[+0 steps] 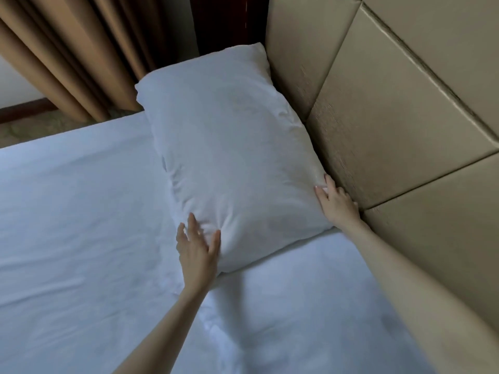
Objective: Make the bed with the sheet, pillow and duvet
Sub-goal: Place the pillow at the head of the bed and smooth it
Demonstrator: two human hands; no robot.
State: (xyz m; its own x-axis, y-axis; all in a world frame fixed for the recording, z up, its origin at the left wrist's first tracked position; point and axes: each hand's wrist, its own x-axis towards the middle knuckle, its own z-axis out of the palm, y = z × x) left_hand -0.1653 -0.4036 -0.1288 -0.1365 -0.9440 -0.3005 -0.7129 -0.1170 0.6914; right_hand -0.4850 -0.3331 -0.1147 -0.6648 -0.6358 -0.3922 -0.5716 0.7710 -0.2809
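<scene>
A white pillow (229, 152) lies on the white sheet (75, 225) against the padded headboard, reaching toward the far side of the bed. My left hand (198, 249) rests with straight fingers against the pillow's near left corner. Between the pillow's near right corner and the headboard, my right hand (336, 202) touches the fabric with fingers extended. The sheet covers the mattress with light wrinkles. No duvet is in view.
A tan padded headboard (405, 117) rises along the right side. Brown curtains (81, 55) hang beyond the bed's far edge, with patterned carpet (32, 128) and a dark wooden panel (224, 20) behind the pillow.
</scene>
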